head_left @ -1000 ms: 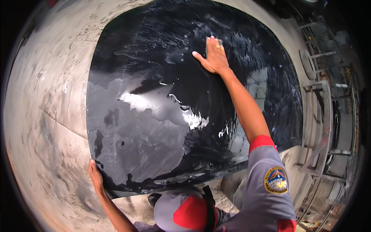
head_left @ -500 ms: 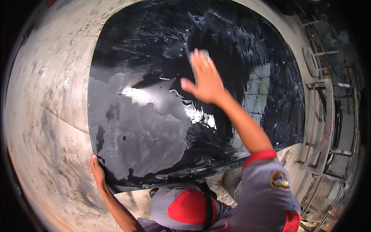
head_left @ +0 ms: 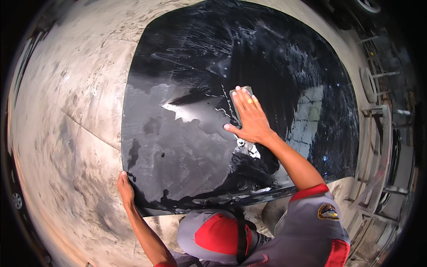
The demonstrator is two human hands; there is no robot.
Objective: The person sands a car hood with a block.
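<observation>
A large black car bonnet (head_left: pixel 187 164) lies before me, its surface wet and streaked with pale residue and shiny puddles. Near its middle my right hand (head_left: pixel 251 118) presses flat on a thin grey sanding pad (head_left: pixel 249 90), fingers straight and thumb out to the left. Only the pad's far end and a strip of its left side show; the palm covers the rest. At the bonnet's near left corner, my left hand (head_left: pixel 126 187) grips the edge, thumb on top and the other fingers mostly hidden.
Stained concrete floor (head_left: pixel 75 147) with cracks spreads left of the bonnet. Metal frames (head_left: pixel 382 147) line the right side. A dark rounded object (head_left: pixel 273 213) sits under the bonnet's near edge, and a wheel (head_left: pixel 369 5) shows at the far right.
My right hand has slid toward me over the bonnet with the pad. The whole view has shifted, so the bonnet appears farther right. My left hand keeps its grip on the corner.
</observation>
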